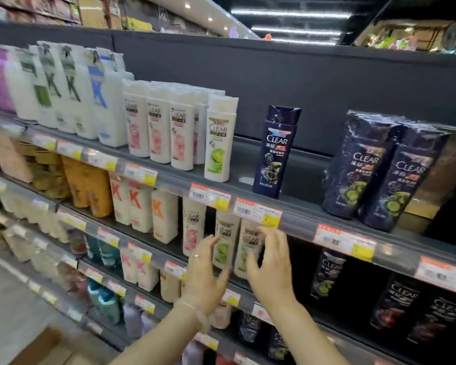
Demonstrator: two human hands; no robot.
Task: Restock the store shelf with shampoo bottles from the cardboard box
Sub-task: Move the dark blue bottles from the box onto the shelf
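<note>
Two white shampoo bottles with green labels stand side by side on the second shelf, the left bottle (224, 242) and the right bottle (248, 248). My left hand (204, 277) is just left of and below the left bottle, fingers spread, fingertips at its side. My right hand (273, 267) hovers at the right bottle, thumb in front of its lower part and fingers by its upper right; neither hand closes around a bottle. A corner of the cardboard box (45, 349) shows at the bottom left, its contents out of sight.
The top shelf (295, 209) carries white bottles on the left, one green-label bottle (219, 143), a lone dark blue bottle (275, 154) and dark twin packs (379, 169). Price tags line the shelf edges. Dark bottles (327, 272) stand right of my hands, with a gap between.
</note>
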